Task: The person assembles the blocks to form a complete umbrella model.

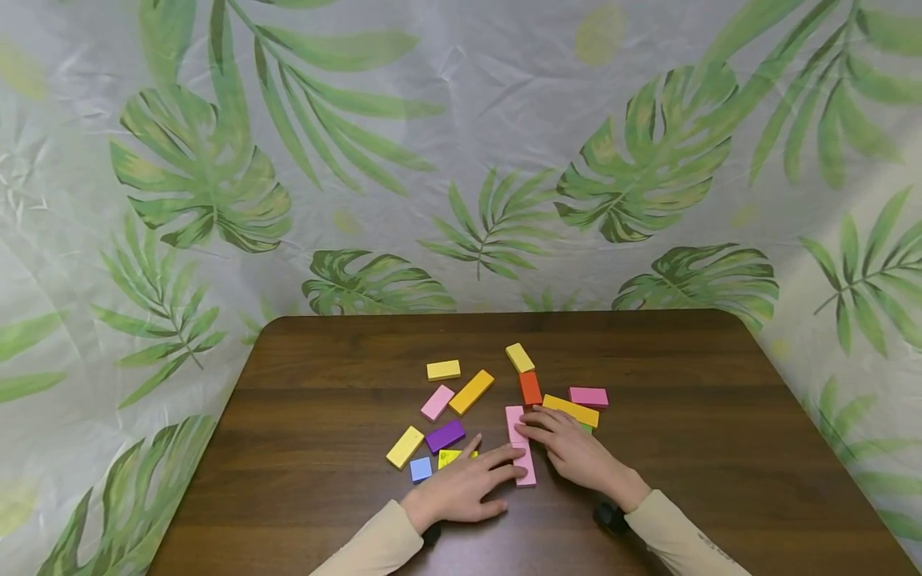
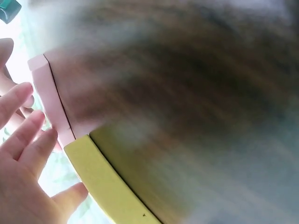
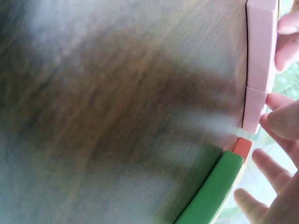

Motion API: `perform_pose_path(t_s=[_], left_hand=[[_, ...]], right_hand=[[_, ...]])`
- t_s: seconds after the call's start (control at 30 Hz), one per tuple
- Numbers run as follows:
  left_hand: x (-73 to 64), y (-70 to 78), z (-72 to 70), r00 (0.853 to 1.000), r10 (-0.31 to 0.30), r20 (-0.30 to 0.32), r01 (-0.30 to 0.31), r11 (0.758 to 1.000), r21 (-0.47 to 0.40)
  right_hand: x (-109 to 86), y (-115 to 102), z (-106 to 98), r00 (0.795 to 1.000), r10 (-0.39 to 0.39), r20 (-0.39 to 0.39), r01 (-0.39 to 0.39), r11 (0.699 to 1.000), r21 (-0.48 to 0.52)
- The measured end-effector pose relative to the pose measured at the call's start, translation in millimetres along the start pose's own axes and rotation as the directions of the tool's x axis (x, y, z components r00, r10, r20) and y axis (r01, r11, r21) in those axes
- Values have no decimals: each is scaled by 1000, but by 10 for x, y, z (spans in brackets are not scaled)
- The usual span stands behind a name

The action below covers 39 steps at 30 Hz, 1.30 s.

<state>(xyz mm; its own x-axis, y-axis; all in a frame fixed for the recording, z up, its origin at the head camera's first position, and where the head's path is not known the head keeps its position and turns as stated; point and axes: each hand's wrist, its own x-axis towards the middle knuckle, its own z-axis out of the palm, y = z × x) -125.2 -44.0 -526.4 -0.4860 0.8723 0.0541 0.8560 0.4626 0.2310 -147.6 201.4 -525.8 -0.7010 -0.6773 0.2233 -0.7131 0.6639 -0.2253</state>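
Note:
Two pink blocks lie end to end on the table, the far one (image 1: 514, 418) and the near one (image 1: 528, 470). Spread fingers of my left hand (image 1: 464, 488) rest on the near pink block, its thumb apart. My right hand (image 1: 579, 460) touches the far pink block with its fingertips. In the right wrist view, the near block (image 3: 260, 44) and far block (image 3: 253, 111) meet at a thin seam. Partly under my left hand sits a yellow block (image 1: 448, 458). A green block (image 3: 212, 191) lies by my right hand, mostly hidden in the head view.
Purple (image 1: 445, 436), light blue (image 1: 421, 470), pale pink (image 1: 436, 402) and orange (image 1: 471, 392) blocks lie scattered on the left. Beyond my right hand are a red block (image 1: 531, 388), another orange block (image 1: 571, 410) and a darker pink block (image 1: 589, 397). A leaf-patterned cloth (image 1: 504, 120) hangs behind the table.

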Motion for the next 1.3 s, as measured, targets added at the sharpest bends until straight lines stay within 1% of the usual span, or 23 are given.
perform_pose_path(t_s=[0.13, 0.3, 0.4, 0.53, 0.67, 0.8, 1.0, 1.13, 1.3], left_hand=[[15, -4, -3, 999, -26, -31, 27, 1000, 15], [37, -21, -3, 995, -83, -50, 85, 996, 36], [54, -33, 3, 994, -96, -46, 98, 994, 43], [77, -35, 3, 994, -98, -41, 100, 994, 38], [116, -36, 19, 993, -114, -43, 116, 992, 39], [191, -39, 33, 989, -141, -39, 143, 988, 64], [281, -40, 31, 989, -137, -54, 143, 983, 119], [304, -37, 49, 988, -146, -54, 152, 978, 141], [309, -36, 72, 987, -152, -50, 158, 979, 132]], right_hand=[[13, 27, -9, 1000, 18, -10, -18, 999, 33], [35, 118, -25, 993, 110, -54, -107, 993, 54], [47, 192, -36, 987, 149, -65, -146, 988, 47], [62, 272, -52, 982, 183, -40, -180, 982, 54], [65, 306, -64, 978, 210, -10, -209, 976, 60], [67, 319, -69, 978, 206, -5, -206, 977, 58], [80, 334, -52, 978, 208, 2, -208, 976, 67], [93, 324, -39, 977, 214, 14, -215, 974, 75], [108, 304, -40, 979, 204, 9, -205, 976, 70]])
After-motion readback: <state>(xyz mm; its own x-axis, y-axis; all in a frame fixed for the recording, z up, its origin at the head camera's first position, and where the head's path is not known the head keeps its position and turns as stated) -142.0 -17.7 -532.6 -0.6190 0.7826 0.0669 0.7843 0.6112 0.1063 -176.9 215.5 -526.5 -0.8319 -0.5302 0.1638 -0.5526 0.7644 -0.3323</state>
